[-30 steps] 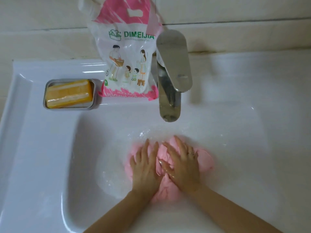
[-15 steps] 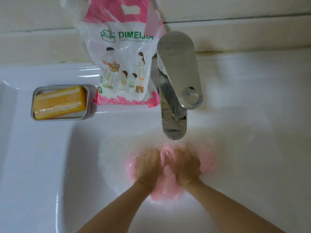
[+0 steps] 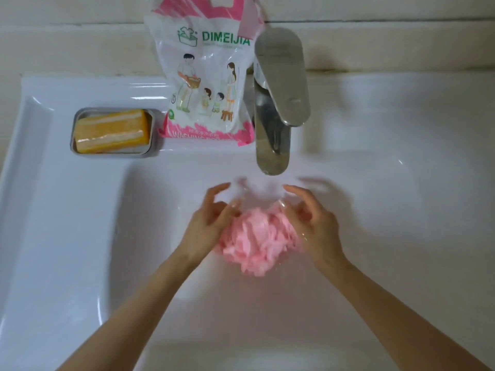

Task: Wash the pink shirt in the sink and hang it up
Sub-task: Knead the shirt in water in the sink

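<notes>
A: Largest item?
B: White sink (image 3: 80, 236), one; the basin fills most of the head view, wet and glossy.
A: Next?
B: Detergent bag (image 3: 206, 84), white and pink, printed "DIMEIJIA", upright on the sink's back ledge, leaning against the wall.
A: Beside it?
B: Chrome faucet (image 3: 278, 103), just right of the bag, its spout reaching out over the basin.
A: The task's item?
B: Pink shirt (image 3: 257, 242), one, bunched into a crumpled wad in the basin, below the spout and between the two hands.
A: Smaller stock?
B: Metal soap dish (image 3: 112, 153), on the ledge left of the bag, holding an orange soap bar (image 3: 112, 131).
A: Hands?
B: Left hand (image 3: 207, 226): palm against the wad's left side, fingers (image 3: 218, 189) spread wide and lifted off the cloth. Right hand (image 3: 316, 226): against the wad's right side, fingers loosely curved; blur hides whether they pinch fabric, so I cannot tell.
</notes>
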`<state>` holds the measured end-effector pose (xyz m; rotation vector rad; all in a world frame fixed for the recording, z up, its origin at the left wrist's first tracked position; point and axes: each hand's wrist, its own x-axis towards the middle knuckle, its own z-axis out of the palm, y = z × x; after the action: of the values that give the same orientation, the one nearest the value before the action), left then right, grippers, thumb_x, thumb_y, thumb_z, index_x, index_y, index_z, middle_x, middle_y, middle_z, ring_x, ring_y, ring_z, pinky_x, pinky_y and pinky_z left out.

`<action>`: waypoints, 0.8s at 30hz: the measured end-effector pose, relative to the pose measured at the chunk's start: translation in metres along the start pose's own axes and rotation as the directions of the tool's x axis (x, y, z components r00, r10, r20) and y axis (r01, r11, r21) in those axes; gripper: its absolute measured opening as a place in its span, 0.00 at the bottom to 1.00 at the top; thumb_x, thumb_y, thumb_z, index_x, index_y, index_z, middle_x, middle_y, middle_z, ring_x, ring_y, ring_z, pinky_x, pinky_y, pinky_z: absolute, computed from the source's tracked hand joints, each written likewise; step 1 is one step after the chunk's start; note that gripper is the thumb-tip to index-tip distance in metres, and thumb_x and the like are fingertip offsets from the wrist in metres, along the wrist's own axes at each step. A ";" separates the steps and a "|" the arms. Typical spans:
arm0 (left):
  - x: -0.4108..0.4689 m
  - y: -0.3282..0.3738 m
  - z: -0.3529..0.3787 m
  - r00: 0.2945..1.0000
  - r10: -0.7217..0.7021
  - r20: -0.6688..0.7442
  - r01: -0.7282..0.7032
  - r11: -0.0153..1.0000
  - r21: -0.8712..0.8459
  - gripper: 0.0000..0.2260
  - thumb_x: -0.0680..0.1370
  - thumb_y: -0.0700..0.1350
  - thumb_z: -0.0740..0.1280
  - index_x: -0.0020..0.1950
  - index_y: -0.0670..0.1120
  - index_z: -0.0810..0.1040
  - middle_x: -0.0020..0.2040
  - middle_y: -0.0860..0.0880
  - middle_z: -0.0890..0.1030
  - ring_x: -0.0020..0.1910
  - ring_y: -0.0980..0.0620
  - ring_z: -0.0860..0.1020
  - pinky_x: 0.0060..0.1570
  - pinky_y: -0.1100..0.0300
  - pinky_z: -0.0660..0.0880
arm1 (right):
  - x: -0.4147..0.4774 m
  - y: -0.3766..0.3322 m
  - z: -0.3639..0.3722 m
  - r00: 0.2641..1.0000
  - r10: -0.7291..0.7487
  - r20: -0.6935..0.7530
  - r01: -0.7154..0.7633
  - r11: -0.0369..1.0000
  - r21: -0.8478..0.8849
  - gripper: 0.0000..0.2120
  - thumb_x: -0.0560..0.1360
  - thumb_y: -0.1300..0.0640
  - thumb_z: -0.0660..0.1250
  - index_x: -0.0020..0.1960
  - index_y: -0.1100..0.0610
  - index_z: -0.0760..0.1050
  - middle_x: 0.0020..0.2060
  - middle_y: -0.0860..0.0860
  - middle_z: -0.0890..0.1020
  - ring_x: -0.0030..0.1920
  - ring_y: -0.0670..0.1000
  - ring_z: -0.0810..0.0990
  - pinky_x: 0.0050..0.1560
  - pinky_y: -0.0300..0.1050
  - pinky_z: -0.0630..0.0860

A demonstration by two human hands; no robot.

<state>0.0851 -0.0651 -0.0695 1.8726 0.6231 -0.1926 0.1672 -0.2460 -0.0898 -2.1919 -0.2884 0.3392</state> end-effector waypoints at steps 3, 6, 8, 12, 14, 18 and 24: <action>-0.019 -0.022 0.003 0.963 0.235 -0.134 -0.128 0.832 0.540 0.38 0.67 0.73 0.59 0.71 0.53 0.64 0.65 0.46 0.72 0.57 0.45 0.76 0.52 0.46 0.76 | -0.012 0.012 0.000 0.987 -0.139 -0.080 0.101 0.924 -0.368 0.27 0.69 0.33 0.60 0.63 0.45 0.75 0.49 0.49 0.80 0.51 0.53 0.77 0.53 0.52 0.73; -0.025 -0.046 0.037 0.999 0.008 0.047 -0.038 0.717 0.696 0.53 0.56 0.83 0.46 0.74 0.57 0.49 0.76 0.38 0.58 0.70 0.34 0.64 0.58 0.33 0.67 | -0.018 0.023 0.030 0.991 0.004 0.132 0.056 0.892 -0.448 0.35 0.70 0.24 0.48 0.72 0.39 0.62 0.73 0.49 0.63 0.72 0.53 0.64 0.66 0.55 0.65; -0.027 -0.054 0.057 0.998 -0.009 0.058 -0.037 0.673 0.738 0.51 0.60 0.80 0.49 0.73 0.48 0.57 0.71 0.37 0.68 0.62 0.34 0.73 0.48 0.37 0.74 | -0.027 0.028 0.049 0.985 -0.043 0.166 0.122 0.858 -0.500 0.31 0.74 0.28 0.45 0.72 0.41 0.64 0.70 0.53 0.69 0.67 0.57 0.71 0.61 0.56 0.71; -0.023 -0.055 0.074 0.992 0.119 0.045 -0.108 0.600 0.793 0.31 0.65 0.60 0.57 0.63 0.43 0.67 0.57 0.40 0.79 0.49 0.37 0.78 0.37 0.49 0.75 | -0.037 0.042 0.064 0.975 -0.195 0.110 0.222 0.791 -0.571 0.24 0.75 0.37 0.54 0.65 0.45 0.74 0.57 0.55 0.79 0.51 0.60 0.78 0.49 0.53 0.74; -0.013 -0.064 0.075 0.985 0.170 0.006 -0.105 0.579 0.809 0.27 0.66 0.55 0.58 0.62 0.44 0.68 0.52 0.42 0.77 0.46 0.40 0.75 0.34 0.53 0.72 | -0.032 0.049 0.070 0.970 -0.235 0.057 0.223 0.779 -0.585 0.22 0.73 0.39 0.56 0.60 0.47 0.77 0.49 0.55 0.80 0.45 0.60 0.78 0.44 0.50 0.72; 0.009 -0.075 0.076 0.974 0.227 0.015 -0.135 0.524 0.841 0.19 0.70 0.49 0.56 0.57 0.42 0.70 0.44 0.43 0.76 0.43 0.44 0.70 0.30 0.54 0.71 | -0.015 0.056 0.079 0.957 -0.286 -0.044 0.198 0.757 -0.623 0.18 0.74 0.41 0.54 0.54 0.49 0.73 0.42 0.56 0.80 0.38 0.58 0.78 0.40 0.48 0.72; 0.029 -0.064 0.063 0.978 0.042 0.206 -0.200 0.498 0.844 0.42 0.51 0.55 0.79 0.62 0.47 0.71 0.43 0.45 0.83 0.39 0.47 0.82 0.33 0.59 0.77 | 0.012 0.037 0.077 0.999 0.009 0.035 0.007 0.899 -0.438 0.38 0.76 0.32 0.36 0.47 0.54 0.78 0.35 0.55 0.81 0.34 0.58 0.80 0.36 0.46 0.73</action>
<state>0.0876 -0.0960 -0.1586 2.8414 0.2571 -0.6617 0.1550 -0.2069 -0.1654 -2.6322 -0.4171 0.3392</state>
